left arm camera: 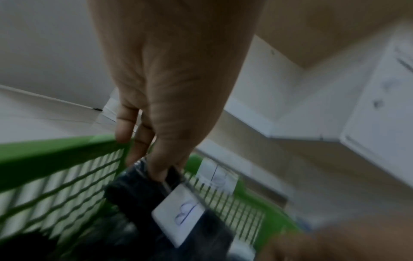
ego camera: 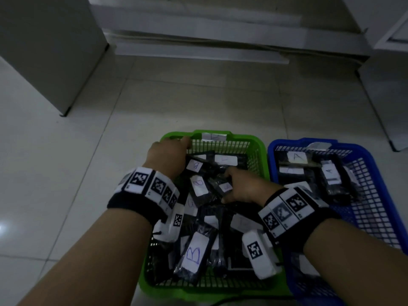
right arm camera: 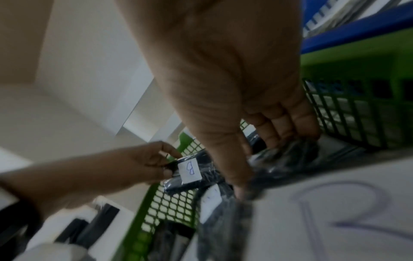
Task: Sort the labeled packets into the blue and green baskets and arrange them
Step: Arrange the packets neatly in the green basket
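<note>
A green basket (ego camera: 242, 139) holds several black packets with white "B" labels (ego camera: 194, 253). Beside it on the right, a blue basket (ego camera: 364, 152) holds packets labelled "A" (ego camera: 329, 171). My left hand (ego camera: 184, 155) is at the green basket's far left corner and pinches the end of a "B" packet (left arm camera: 178, 211), whose label also shows in the right wrist view (right arm camera: 190, 169). My right hand (right arm camera: 266, 164) is in the middle of the green basket (right arm camera: 170, 203), thumb and fingers gripping another black packet (right arm camera: 290, 150). Blur hides that packet's label.
Both baskets sit side by side on a pale tiled floor (ego camera: 66, 173). Each carries a paper tag on its far rim, green (ego camera: 214, 136) and blue (ego camera: 318, 145). A white cabinet (ego camera: 44, 51) stands at the left, white furniture (ego camera: 388, 85) at the right, and a low ledge (ego camera: 198, 40) behind.
</note>
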### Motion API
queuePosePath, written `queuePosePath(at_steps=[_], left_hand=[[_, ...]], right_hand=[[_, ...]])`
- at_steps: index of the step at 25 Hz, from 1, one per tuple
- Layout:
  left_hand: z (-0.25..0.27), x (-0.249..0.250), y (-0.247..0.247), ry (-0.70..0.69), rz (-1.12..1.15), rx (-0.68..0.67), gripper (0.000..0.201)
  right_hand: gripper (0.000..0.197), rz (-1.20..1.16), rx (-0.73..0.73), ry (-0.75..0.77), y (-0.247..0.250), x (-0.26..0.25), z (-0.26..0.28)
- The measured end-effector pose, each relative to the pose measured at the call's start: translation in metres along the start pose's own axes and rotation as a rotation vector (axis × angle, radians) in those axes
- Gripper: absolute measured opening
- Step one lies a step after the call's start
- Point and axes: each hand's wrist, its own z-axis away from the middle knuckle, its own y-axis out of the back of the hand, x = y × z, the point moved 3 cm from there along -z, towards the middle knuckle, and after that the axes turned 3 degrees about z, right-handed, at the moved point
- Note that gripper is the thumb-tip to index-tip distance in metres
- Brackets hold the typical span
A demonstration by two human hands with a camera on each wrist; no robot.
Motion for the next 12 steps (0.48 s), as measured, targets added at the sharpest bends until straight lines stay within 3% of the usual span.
queuePosePath(at_steps=[3,6,8,10,12], left_hand=[[0.002,-0.003,-0.012,0.060,-0.006,0.074,0.046],[0.003,0.003,-0.011,-0.150,0.013,0.224,0.031],[0.004,0.011,-0.019,-0.303,0.069,0.073,0.027],[0.006,0.014,-0.030,-0.307,0.009,-0.137,0.032],[0.005,0.012,-0.034,-0.291,-0.076,-0.162,0.036]], right_hand=[[0.070,-0.006,0.049,0.010,0.000,0.002,0.001],[0.053,-0.029,0.187,-0.017,0.025,0.006,0.009],[0.044,-0.006,0.342,-0.019,0.040,0.004,0.005],[0.036,0.083,0.440,-0.004,0.045,-0.002,-0.007],[0.037,0.227,0.517,-0.004,0.041,-0.005,-0.019]])
